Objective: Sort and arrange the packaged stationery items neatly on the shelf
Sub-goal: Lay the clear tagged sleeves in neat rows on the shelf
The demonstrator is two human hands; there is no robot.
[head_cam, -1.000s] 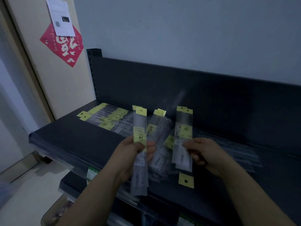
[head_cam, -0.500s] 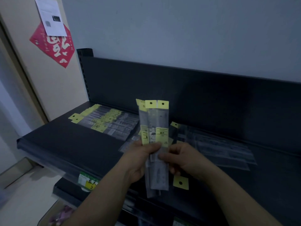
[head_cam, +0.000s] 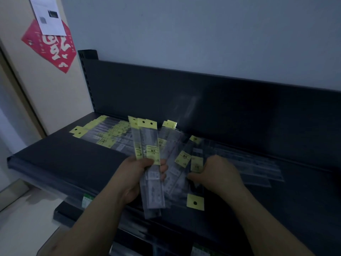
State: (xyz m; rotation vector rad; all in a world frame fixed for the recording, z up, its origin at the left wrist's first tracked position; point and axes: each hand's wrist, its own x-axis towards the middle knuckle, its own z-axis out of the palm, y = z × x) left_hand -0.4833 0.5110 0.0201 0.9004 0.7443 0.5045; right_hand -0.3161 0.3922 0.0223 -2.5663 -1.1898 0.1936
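The left hand [head_cam: 136, 180] grips a bundle of packets [head_cam: 150, 139], thumb across the front, held upright over the shelf [head_cam: 64, 159]. The right hand [head_cam: 217, 174] curls into the loose packets [head_cam: 178, 161] on mid-shelf; whether it pinches one I cannot tell. A tidy row [head_cam: 108, 133] lies at the shelf's left rear.
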